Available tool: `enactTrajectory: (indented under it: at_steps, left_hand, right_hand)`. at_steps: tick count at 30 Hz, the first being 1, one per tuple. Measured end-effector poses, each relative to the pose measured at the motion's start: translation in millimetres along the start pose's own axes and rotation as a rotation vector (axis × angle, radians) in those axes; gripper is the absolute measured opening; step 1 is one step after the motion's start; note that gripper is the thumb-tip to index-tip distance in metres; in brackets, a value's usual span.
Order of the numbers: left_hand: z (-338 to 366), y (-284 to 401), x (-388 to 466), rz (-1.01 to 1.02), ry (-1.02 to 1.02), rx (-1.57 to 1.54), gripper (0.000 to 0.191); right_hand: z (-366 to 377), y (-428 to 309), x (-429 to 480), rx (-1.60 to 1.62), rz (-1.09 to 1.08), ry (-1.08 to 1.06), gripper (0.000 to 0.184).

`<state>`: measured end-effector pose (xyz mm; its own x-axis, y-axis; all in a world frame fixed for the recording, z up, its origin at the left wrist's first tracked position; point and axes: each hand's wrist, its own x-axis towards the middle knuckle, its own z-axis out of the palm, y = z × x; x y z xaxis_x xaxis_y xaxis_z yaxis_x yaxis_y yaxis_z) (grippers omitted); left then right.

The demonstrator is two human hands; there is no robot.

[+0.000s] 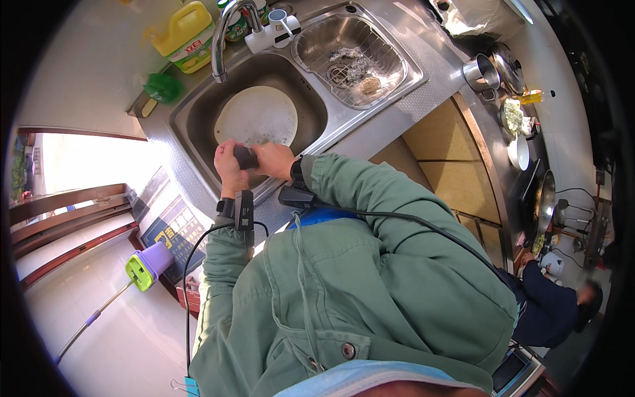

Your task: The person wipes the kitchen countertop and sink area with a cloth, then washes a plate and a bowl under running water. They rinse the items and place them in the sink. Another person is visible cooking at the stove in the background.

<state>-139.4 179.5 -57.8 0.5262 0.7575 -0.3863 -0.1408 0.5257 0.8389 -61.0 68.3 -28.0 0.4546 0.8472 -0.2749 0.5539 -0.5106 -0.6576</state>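
Both hands are over the near edge of the left sink basin (198, 106). My left hand (230, 168) grips one end of a small dark object (245, 157), whose kind I cannot tell. The other end is held by my right hand (273, 158), its fingers closed against it. Just beyond them a round pale board or lid (258, 114) lies in the basin, wet with bubbles near its lower edge. A curved chrome faucet (218, 54) stands above the basin's far left side.
The right basin holds a wire basket (317, 74) with steel scourers (359, 68). A yellow detergent jug (191, 37) and a green bottle (161, 88) stand behind the sink. A steel pot (480, 73) is at right. Another person (540, 307) works at the far right.
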Motion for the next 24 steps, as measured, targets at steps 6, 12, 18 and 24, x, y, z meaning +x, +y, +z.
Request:
enactTrajectory:
  at_steps: [6, 12, 18, 24]
  left_hand:
    - [4.9, 25.7, -9.8, -0.437, -0.172, -0.164, 0.032]
    - [-1.3, 23.7, -22.7, -0.514, -0.074, -0.167, 0.061]
    - [5.9, 5.8, -23.7, -0.473, 0.016, -0.106, 0.057]
    - [79.8, -0.4, 2.4, -0.38, 0.034, 0.032, 0.046]
  right_hand:
    - [-27.2, 18.2, 0.9, 0.318, -0.274, -0.174, 0.069]
    - [-128.7, 82.7, 32.8, -0.24, -0.388, 0.16, 0.062]
    - [-155.7, 165.8, 77.1, -0.765, -0.221, 0.245, 0.041]
    - [-161.6, 191.0, 13.6, -0.816, -0.473, -0.012, 0.034]
